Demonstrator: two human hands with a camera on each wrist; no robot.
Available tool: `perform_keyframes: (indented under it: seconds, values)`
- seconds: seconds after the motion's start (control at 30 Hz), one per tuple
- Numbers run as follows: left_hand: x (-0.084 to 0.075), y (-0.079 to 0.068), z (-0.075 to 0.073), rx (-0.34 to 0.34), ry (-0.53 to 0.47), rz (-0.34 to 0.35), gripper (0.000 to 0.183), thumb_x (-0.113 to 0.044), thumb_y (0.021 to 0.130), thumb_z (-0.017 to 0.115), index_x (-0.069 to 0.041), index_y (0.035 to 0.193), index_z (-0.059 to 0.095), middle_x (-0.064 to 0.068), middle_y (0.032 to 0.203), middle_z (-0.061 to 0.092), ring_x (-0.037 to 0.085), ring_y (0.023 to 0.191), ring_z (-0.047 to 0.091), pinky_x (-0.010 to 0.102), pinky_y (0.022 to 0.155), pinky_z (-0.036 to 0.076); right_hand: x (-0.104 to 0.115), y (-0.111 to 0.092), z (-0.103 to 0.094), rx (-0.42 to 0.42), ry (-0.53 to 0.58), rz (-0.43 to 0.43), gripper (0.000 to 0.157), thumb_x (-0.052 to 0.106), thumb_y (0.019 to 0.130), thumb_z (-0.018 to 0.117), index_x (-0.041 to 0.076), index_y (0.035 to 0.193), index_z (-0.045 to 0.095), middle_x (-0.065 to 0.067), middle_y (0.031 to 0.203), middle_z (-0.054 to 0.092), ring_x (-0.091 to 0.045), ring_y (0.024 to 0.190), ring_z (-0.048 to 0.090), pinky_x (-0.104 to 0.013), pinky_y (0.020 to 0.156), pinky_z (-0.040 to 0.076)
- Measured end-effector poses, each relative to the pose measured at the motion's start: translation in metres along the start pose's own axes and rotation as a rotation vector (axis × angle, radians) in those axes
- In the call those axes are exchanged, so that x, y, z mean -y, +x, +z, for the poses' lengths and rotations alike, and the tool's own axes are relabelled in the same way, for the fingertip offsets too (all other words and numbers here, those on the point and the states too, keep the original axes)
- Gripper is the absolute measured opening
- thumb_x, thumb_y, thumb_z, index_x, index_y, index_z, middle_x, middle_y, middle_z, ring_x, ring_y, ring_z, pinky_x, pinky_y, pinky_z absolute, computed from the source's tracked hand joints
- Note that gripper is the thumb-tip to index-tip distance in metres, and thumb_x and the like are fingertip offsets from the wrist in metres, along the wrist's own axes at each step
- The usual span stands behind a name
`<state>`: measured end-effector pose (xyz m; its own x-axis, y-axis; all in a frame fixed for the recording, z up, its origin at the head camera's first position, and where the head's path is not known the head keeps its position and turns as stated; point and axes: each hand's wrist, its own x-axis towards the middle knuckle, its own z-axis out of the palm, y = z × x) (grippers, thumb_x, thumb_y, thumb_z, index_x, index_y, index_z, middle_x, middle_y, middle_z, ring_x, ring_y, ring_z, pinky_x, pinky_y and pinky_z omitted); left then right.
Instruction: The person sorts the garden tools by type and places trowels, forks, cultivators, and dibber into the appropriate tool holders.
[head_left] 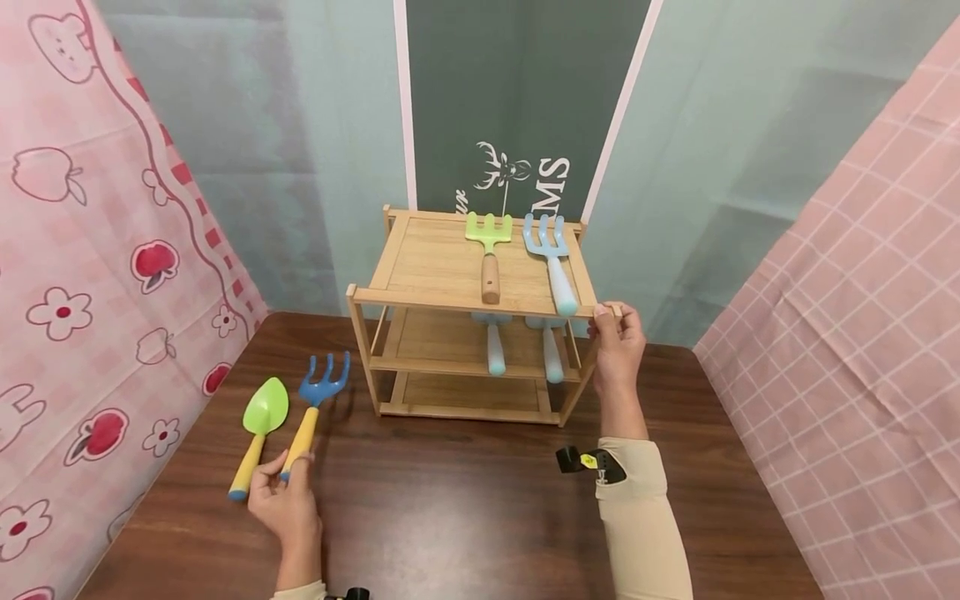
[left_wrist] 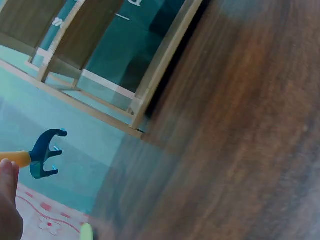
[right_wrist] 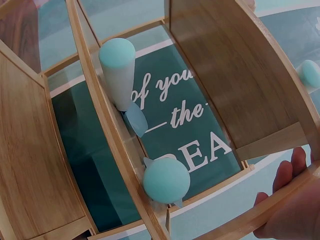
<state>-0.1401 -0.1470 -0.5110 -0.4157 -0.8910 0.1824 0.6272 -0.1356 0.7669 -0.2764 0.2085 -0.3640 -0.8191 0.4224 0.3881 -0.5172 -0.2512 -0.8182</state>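
Note:
My left hand (head_left: 288,504) pinches the yellow handle of a blue hand fork (head_left: 324,390) near its end, its tines pointing away from me. Just left of it, a green trowel (head_left: 266,408) with a yellow handle lies on the table. My right hand (head_left: 621,342) grips the front right top corner of a three-tier wooden rack (head_left: 427,296); in the right wrist view its fingers curl at the frame. On the top shelf rest a green hand fork (head_left: 490,242) with a wooden handle and a light blue hand fork (head_left: 557,271).
Two pale-handled tools (head_left: 496,354) lie on the middle shelf, their mint ends jutting past the front edge; their heads are mostly hidden under the top shelf. The rack stands on a dark wooden table (head_left: 450,500), with a green curtain (head_left: 330,167) behind and pink cloths (head_left: 862,275) at both sides.

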Motion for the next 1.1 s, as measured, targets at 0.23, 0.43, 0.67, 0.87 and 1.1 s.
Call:
perform_keyframes:
  seconds: [0.23, 0.43, 0.67, 0.87, 1.1]
  values:
    - [-0.021, -0.003, 0.019, 0.043, -0.062, 0.079, 0.015, 0.026, 0.066, 0.056, 0.016, 0.077, 0.053, 0.017, 0.078, 0.061, 0.02, 0.062, 0.063, 0.025, 0.06, 0.053, -0.001, 0.002, 0.001, 0.009, 0.005, -0.009, 0.006, 0.005, 0.088, 0.06, 0.009, 0.089, 0.057, -0.004, 0.072, 0.056, -0.02, 0.067, 0.048, -0.029, 0.063, 0.039]
    - [-0.033, -0.004, 0.032, 0.011, -0.125, 0.093, 0.015, 0.025, 0.067, 0.056, 0.016, 0.078, 0.051, 0.023, 0.082, 0.057, 0.024, 0.064, 0.063, 0.03, 0.06, 0.053, -0.002, 0.002, 0.001, 0.007, 0.009, -0.009, 0.007, 0.003, 0.088, 0.058, 0.009, 0.089, 0.057, -0.003, 0.073, 0.056, -0.019, 0.068, 0.049, -0.03, 0.064, 0.04]
    - [-0.044, -0.002, 0.045, 0.004, -0.212, 0.084, 0.018, 0.025, 0.067, 0.054, 0.012, 0.077, 0.048, 0.026, 0.083, 0.05, 0.027, 0.065, 0.061, 0.03, 0.057, 0.053, -0.002, 0.002, 0.0, 0.003, 0.025, -0.009, 0.006, 0.002, 0.088, 0.058, 0.008, 0.089, 0.056, -0.004, 0.073, 0.055, -0.019, 0.068, 0.05, -0.03, 0.064, 0.039]
    - [-0.053, -0.001, 0.055, 0.055, -0.257, 0.081, 0.019, 0.023, 0.07, 0.049, 0.009, 0.082, 0.047, 0.026, 0.091, 0.043, 0.028, 0.073, 0.058, 0.03, 0.06, 0.053, -0.002, 0.001, 0.0, 0.0, 0.027, -0.009, 0.008, 0.001, 0.089, 0.057, 0.009, 0.088, 0.057, -0.003, 0.072, 0.055, -0.018, 0.067, 0.049, -0.028, 0.063, 0.039]
    - [-0.06, 0.002, 0.067, 0.08, -0.272, 0.099, 0.017, 0.022, 0.072, 0.049, 0.01, 0.085, 0.047, 0.026, 0.095, 0.04, 0.033, 0.079, 0.058, 0.032, 0.063, 0.054, -0.004, 0.002, 0.0, 0.01, 0.031, -0.02, 0.009, 0.001, 0.088, 0.058, 0.01, 0.088, 0.057, -0.004, 0.072, 0.056, -0.02, 0.067, 0.048, -0.028, 0.062, 0.039]
